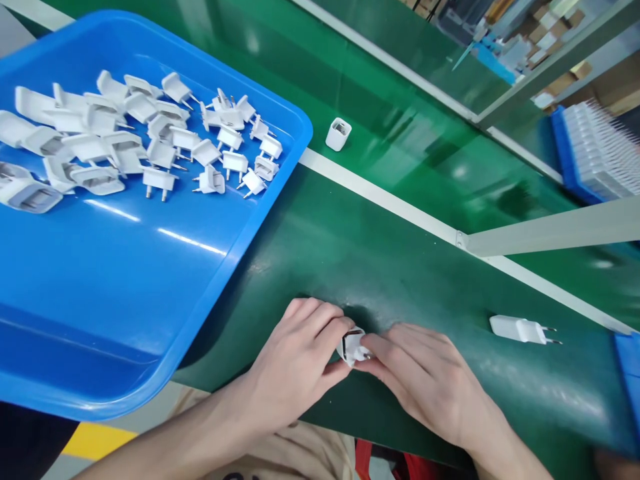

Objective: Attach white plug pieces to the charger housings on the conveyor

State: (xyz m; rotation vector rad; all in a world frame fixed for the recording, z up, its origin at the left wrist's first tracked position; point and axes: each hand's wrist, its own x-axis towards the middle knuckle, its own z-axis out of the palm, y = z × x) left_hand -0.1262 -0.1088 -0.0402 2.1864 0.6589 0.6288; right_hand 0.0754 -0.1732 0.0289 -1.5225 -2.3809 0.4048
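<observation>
Near the front edge of the green table, my left hand (303,357) grips a small white plug piece (353,345) from the left, fingers on top and thumb below. My right hand (425,373) pinches the same piece from the right, between thumb and index finger; a metal pin shows near the fingertips. A blue tray (200,293) at the left holds several white plug heads (160,179) with pins. An open white casing (339,134) stands on the table beyond my hands. A white adapter with two pins (523,330) lies to the right.
A white metal frame bar (385,195) crosses the table diagonally, joined by a post (555,227) at the right. A blue tray of upright white pieces (603,150) is at the far right. Another blue edge (629,373) shows at lower right.
</observation>
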